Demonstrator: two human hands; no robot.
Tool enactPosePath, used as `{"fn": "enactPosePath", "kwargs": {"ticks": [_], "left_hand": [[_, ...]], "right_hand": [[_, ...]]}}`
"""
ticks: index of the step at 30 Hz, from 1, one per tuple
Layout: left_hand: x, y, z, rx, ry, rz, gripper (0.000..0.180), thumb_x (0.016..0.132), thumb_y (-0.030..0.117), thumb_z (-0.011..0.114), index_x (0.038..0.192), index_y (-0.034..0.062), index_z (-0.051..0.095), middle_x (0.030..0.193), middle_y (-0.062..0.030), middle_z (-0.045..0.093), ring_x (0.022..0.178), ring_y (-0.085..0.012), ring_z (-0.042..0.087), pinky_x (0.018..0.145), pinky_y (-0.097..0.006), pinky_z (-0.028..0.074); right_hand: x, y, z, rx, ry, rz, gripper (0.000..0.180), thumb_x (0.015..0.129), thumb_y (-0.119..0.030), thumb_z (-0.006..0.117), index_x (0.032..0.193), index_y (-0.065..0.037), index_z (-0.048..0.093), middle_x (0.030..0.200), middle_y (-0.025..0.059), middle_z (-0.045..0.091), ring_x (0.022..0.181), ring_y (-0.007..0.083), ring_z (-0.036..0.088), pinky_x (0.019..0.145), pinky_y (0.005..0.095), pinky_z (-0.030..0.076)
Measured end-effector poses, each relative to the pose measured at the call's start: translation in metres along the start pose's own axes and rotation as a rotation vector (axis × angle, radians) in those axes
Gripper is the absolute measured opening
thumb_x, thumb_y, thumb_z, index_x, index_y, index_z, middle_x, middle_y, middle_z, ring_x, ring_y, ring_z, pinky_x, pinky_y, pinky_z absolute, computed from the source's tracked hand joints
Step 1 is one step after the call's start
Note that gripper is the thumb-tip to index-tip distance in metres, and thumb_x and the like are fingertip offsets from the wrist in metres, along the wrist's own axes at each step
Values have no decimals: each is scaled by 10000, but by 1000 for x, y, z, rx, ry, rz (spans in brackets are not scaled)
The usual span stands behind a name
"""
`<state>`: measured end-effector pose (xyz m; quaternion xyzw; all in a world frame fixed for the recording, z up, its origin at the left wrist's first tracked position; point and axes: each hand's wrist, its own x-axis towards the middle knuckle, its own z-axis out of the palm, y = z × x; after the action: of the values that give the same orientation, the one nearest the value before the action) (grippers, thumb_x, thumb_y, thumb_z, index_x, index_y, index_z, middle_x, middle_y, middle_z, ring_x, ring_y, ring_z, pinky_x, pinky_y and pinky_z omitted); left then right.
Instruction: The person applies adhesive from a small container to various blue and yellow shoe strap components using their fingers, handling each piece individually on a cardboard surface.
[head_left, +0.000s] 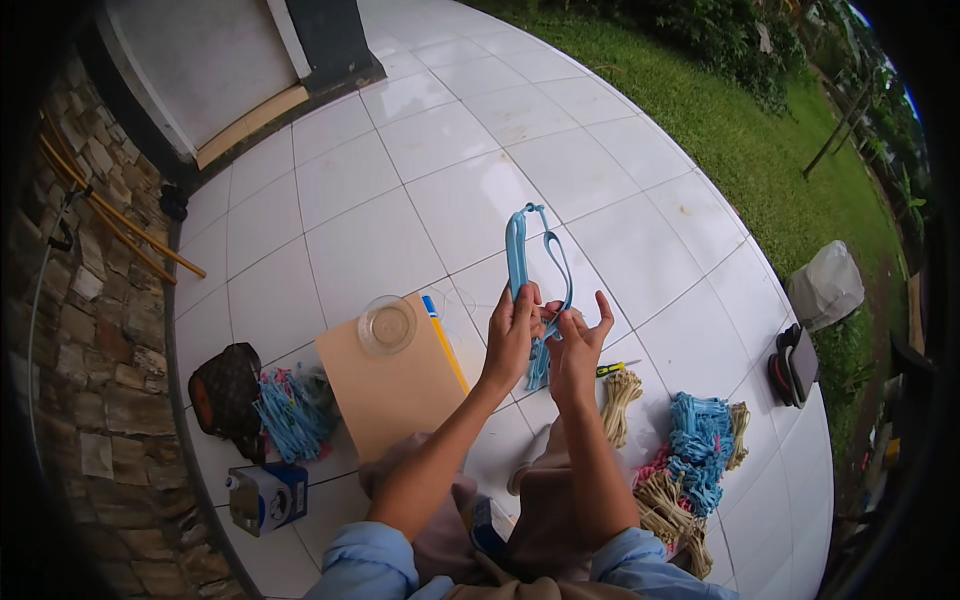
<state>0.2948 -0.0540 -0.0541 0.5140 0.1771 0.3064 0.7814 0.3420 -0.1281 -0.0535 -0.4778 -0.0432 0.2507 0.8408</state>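
Note:
Both my hands are raised over the tiled floor, working on a light-blue strap (516, 252). Its loop stands up above my fingers, with a small dark knot or ring at the top. My left hand (512, 328) is closed around the flat left side of the loop. With thumb and finger, my right hand (577, 352) pinches the lower right side, its little finger raised. More blue strap ends (538, 368) hang below, partly hidden by my hands. Just past my right wrist, a screwdriver (609, 370) with a yellow-and-black handle lies on the tiles.
A tan board (385, 395) carries a clear round dish (387, 326). Left of it are blue and pink straps (296, 412), a brown bag (226, 397) and a metal can (268, 498). Right lie beige bundles (620, 405) and blue bundles (698, 440). A stone wall (110, 420) borders the left.

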Motion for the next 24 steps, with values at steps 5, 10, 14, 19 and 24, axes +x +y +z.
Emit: {"fn": "enactPosePath", "kwargs": {"ticks": [5, 10, 14, 19, 24], "left_hand": [[-11, 10, -2, 256, 13, -60, 268, 975, 291, 369, 945, 42, 463, 638, 13, 312, 478, -24, 270, 621, -292, 526], [-15, -9, -33, 1331, -37, -156, 533, 902, 366, 504, 1229, -29, 357, 989, -170, 521, 891, -273, 522, 835, -404, 449], [-11, 8, -20, 1458, 16, 197, 863, 763, 213, 687, 1395, 3, 138, 1334, -224, 285, 1260, -383, 276, 1045, -507, 233], [1, 2, -38, 1446, -374, 271, 498, 793, 101, 631, 1249, 124, 430, 1242, -88, 454, 1229, -258, 392, 1081, -536, 176], [4, 15, -17, 1097, -385, 175, 145, 872, 117, 537, 976, 23, 497, 883, -117, 543, 800, -272, 558, 805, -409, 419]], "right_hand": [[33, -31, -40, 145, 130, -11, 522, 929, -76, 384, 1343, -166, 79, 863, 77, 456, 583, 116, 395, 509, 244, 370], [21, -23, -23, -580, -124, -171, 615, 906, -86, 490, 1372, -124, 92, 716, 44, 497, 507, 97, 429, 466, 208, 363], [21, -21, -31, -1041, -348, -462, 718, 833, 11, 562, 1386, -109, 119, 763, 108, 605, 619, 202, 585, 578, 298, 460], [9, -36, -22, -1176, -481, -389, 770, 723, -10, 667, 1370, -124, 266, 818, 89, 650, 724, 272, 590, 696, 351, 456], [21, -47, -41, -1087, -193, -786, 883, 605, -14, 742, 1361, -94, 292, 969, 58, 570, 915, 194, 511, 803, 325, 410]]}}
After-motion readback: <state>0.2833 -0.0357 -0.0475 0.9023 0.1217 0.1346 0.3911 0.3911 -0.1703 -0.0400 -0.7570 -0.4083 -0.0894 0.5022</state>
